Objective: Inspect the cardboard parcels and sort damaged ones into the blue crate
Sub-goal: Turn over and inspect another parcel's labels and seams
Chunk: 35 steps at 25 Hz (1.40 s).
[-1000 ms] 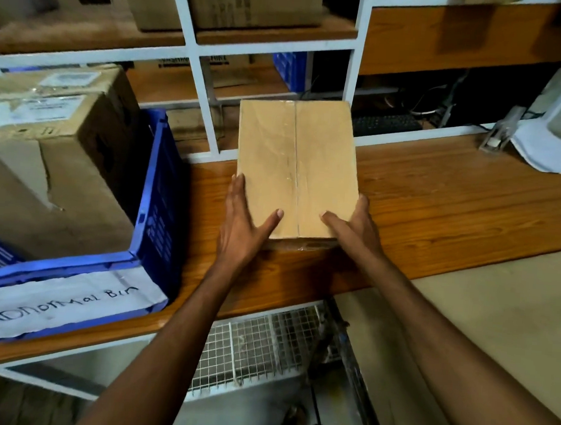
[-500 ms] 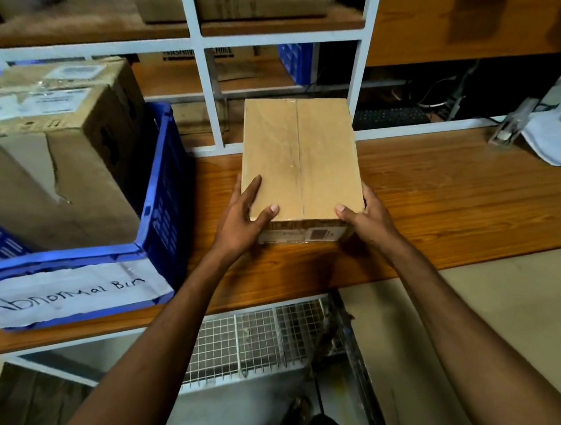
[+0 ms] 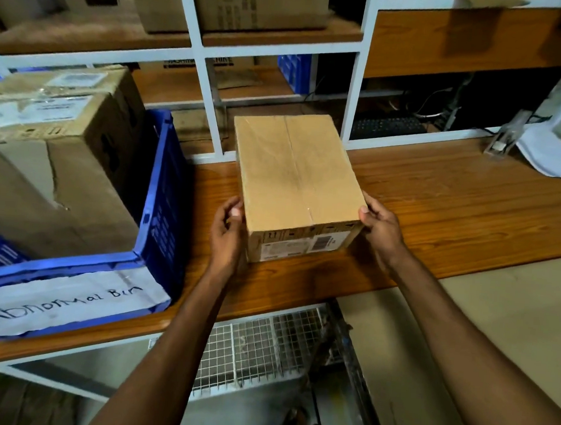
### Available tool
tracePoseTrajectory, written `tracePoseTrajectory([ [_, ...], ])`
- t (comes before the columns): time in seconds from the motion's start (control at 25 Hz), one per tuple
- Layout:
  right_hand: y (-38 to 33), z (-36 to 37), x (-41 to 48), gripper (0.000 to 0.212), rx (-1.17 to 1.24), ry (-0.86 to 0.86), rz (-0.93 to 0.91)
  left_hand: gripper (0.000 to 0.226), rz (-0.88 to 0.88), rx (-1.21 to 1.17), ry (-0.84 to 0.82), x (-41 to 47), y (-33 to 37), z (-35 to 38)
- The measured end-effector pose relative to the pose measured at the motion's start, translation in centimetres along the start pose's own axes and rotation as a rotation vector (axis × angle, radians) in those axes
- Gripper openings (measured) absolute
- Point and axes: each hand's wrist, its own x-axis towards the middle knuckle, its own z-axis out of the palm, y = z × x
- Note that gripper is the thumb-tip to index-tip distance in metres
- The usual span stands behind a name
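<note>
The plain brown cardboard box (image 3: 294, 180) lies on the wooden surface (image 3: 455, 204) with its long side pointing away from the person, the left hand (image 3: 226, 231) and the right hand (image 3: 382, 231) hold its near corners with curled fingers, and the blue plastic crate (image 3: 164, 197) stands just beside the left hand.

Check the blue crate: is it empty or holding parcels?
Not empty. The blue crate holds cardboard parcels; the front parcel looks torn.

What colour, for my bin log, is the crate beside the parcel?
The crate is blue, its label white; head view.
</note>
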Motion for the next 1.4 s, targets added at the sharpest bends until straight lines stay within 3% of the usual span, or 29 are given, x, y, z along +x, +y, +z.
tracePoseTrajectory([
  [0.12, 0.4, -0.7, -0.8, 0.048, 0.022, 0.018, 0.001, 0.093, -0.34, -0.029, -0.093, -0.1, -0.9, -0.1],
  [0.2, -0.6, -1.2, -0.8, 0.049, -0.182, 0.047, -0.022, 0.11, -0.419, -0.102, -0.181, -0.1, -1.0, -0.2],
  [0.28, -2.1, -0.9, -1.0, 0.053, -0.63, 0.022, -0.036, 0.114, -0.354, -0.092, -0.136, -0.1, -1.1, 0.4],
  [0.36, -3.2, 0.5, -1.7, 0.062, -0.872, -0.045, -0.095, 0.11, -0.246, -0.021, -0.093, -0.1, -1.3, 1.7],
  [0.44, -4.4, 2.5, -2.6, 0.081, -0.818, -0.06, -0.157, 0.109, -0.129, 0.049, -0.083, -0.7, -0.2, 3.2],
  [0.52, -5.4, 3.6, -3.0, 0.092, -0.594, -0.085, -0.203, 0.115, 0.001, 0.098, -0.04, -1.9, 1.6, 4.0],
  [0.68, -7.2, 3.4, -3.7, 0.088, -0.245, -0.149, -0.194, 0.1, 0.348, 0.174, -0.027, -3.1, 3.7, 3.9],
  [0.84, -9.8, 3.8, -3.1, 0.082, -0.222, -0.009, -0.33, 0.062, 0.407, 0.172, -0.053, -3.1, 5.1, 3.1],
  [0.96, -12.3, 4.6, -1.4, 0.092, -0.398, 0.065, -0.375, 0.06, 0.358, 0.21, -0.004, -1.6, 8.0, 3.1],
  [1.2, -9.6, 6.7, -2.4, 0.068, -0.735, 0.259, -0.462, 0.071, 0.469, 0.378, 0.172, 3.6, 15.0, 3.0],
  [1.32, -9.2, 5.9, -2.8, 0.066, -0.847, 0.353, -0.583, 0.062, 0.431, 0.36, 0.043, 6.6, 17.7, 4.0],
  [1.4, -11.0, 5.8, -2.4, 0.066, -0.933, 0.346, -0.708, 0.044, 0.521, 0.385, -0.019, 6.9, 17.3, 5.0],
])
